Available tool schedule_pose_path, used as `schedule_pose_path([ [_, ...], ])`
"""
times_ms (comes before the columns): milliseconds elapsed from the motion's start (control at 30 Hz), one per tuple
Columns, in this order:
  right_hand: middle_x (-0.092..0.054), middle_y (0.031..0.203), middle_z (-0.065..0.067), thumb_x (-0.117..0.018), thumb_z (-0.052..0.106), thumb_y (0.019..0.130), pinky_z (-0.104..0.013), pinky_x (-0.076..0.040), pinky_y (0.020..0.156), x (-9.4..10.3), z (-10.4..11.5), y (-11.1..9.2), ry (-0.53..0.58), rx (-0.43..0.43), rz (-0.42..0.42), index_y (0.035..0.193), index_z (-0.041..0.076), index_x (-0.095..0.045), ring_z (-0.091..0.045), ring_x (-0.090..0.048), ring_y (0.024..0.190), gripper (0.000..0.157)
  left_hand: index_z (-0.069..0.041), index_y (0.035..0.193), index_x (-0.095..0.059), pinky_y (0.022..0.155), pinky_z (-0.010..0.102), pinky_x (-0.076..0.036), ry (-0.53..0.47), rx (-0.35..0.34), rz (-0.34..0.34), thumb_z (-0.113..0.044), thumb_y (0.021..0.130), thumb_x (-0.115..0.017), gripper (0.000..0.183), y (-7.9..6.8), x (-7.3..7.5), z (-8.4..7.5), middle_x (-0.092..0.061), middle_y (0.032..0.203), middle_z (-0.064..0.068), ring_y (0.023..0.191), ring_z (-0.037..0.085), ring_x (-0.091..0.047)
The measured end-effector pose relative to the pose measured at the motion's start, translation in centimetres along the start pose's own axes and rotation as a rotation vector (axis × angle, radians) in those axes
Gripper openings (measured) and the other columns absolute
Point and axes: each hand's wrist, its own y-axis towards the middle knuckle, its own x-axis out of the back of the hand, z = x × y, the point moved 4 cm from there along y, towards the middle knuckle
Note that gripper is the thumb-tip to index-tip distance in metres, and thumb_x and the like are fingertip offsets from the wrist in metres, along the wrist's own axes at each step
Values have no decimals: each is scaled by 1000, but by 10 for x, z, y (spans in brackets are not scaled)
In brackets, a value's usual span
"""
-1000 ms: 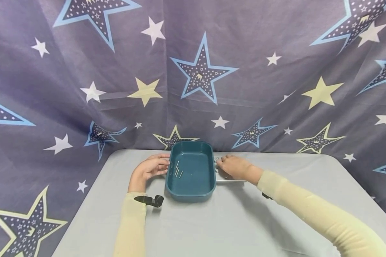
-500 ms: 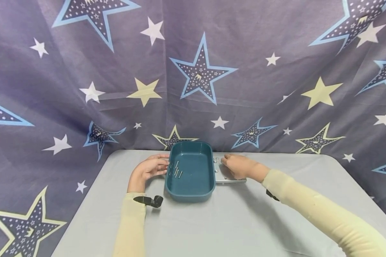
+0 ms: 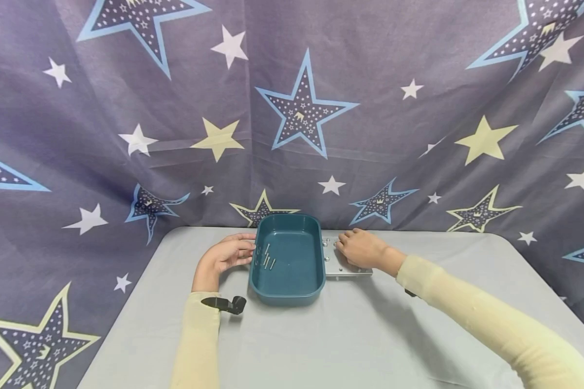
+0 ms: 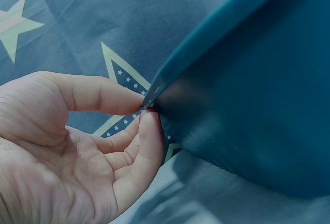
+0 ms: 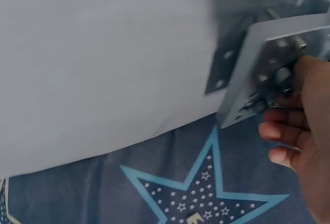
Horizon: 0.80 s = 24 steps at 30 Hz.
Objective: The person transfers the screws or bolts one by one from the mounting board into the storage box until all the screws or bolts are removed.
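Note:
A deep teal tray point(image 3: 292, 270) stands on the table, with several thin screws point(image 3: 269, 261) lying at its left side. My left hand point(image 3: 229, 255) is at the tray's left side; in the left wrist view its thumb and forefinger point(image 4: 149, 131) pinch the rim. Right of the tray lies a silver metal plate point(image 3: 333, 265) with several bolts and holes. My right hand point(image 3: 362, 249) is over its far part. In the right wrist view the fingers curl around a bolt point(image 5: 284, 78) on the plate; the hand partly hides the plate.
A light grey cloth covers the table point(image 3: 292, 346). Behind it hangs a dark star-patterned curtain point(image 3: 292, 178) close to the far edge. Small metal fittings point(image 3: 326, 243) show on the plate next to the tray's right wall.
My right hand has shifted right, away from the tray's edge, uncovering more of the plate. My left hand and the tray stay in place.

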Motion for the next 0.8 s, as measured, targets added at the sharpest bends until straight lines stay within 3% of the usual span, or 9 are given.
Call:
schedule_pose_path([
  [133, -66, 91, -4, -55, 22, 98, -33, -53, 73, -8, -2, -2, -50, 14, -29, 100, 9, -62, -21, -61, 83, 15, 8, 152, -31, 75, 22, -55, -1, 1, 2, -2, 99, -51, 58, 0, 1, 0, -66, 91, -2, 81, 6, -64],
  [367, -62, 88, -6, -55, 20, 96, -35, -49, 73, -22, -5, -4, 12, 48, -114, 96, 8, -57, -23, -55, 83, 12, 8, 152, -32, 74, 22, -56, -7, 2, -1, -1, 99, -51, 57, -2, -1, -1, -65, 90, -2, 79, 6, -63],
  [667, -63, 90, -7, -53, 20, 98, -36, -50, 77, -27, -7, -2, 36, 68, -138, 96, 6, -58, -24, -56, 86, 15, 7, 151, -34, 76, 22, -56, -7, 2, 2, -2, 98, -53, 57, -2, -1, -1, -65, 91, -2, 80, 6, -63],
  [800, -63, 88, -6, -53, 20, 99, -35, -50, 76, -27, -7, -1, 57, 62, -136, 96, 6, -58, -23, -56, 84, 15, 7, 145, -41, 77, 23, -56, -21, -29, 39, -5, 94, -60, 56, -7, -1, -4, -67, 93, -2, 81, 7, -64],
])
